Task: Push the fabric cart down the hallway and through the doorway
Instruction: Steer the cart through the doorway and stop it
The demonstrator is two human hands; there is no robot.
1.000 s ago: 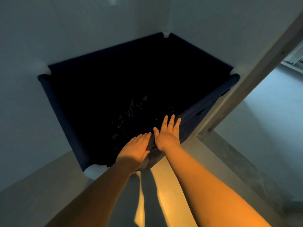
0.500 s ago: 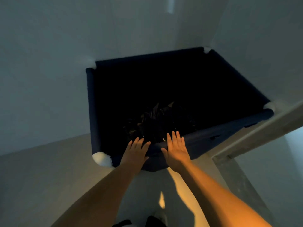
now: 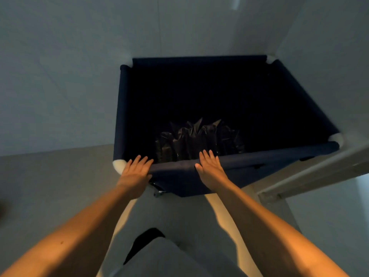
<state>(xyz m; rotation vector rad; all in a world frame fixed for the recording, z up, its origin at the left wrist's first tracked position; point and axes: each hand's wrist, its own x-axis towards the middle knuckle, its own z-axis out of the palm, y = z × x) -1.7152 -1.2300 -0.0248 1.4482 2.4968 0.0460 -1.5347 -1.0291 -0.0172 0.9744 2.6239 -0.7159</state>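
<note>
The fabric cart (image 3: 209,108) is found directly ahead of both hands, its near rim (image 3: 175,163) lying under the palms and its far rim close against the pale wall (image 3: 79,56) beyond. The left hand (image 3: 135,168) is laid flat on the rim just inboard of the white corner cap (image 3: 118,165); the right hand (image 3: 209,166) is laid flat a little further along, with bare rim between the two. Neither hand is closed round the rail: the fingers are extended and pressed on top, so nothing is gripped. A crumpled dark bag (image 3: 197,138) can be made out in the bottom of the cart just beyond the fingertips, though the interior is too dark for more to be told. The cart's long axis appears to run across the view, from the left hand's corner toward the capped corner well off to the right of the right hand — so it is being driven broadside, short side leading toward the wall. A door frame (image 3: 311,176) is seen to the right of the right hand, with a brighter floor beyond it, and the opening is judged to lie that way. For the step to be done well, the fingers should be curled over the rail for steering control, the push should be weighted on the left hand so the cart swings right, and the right corner should be kept clear of the frame — it already sits very near it.
</note>
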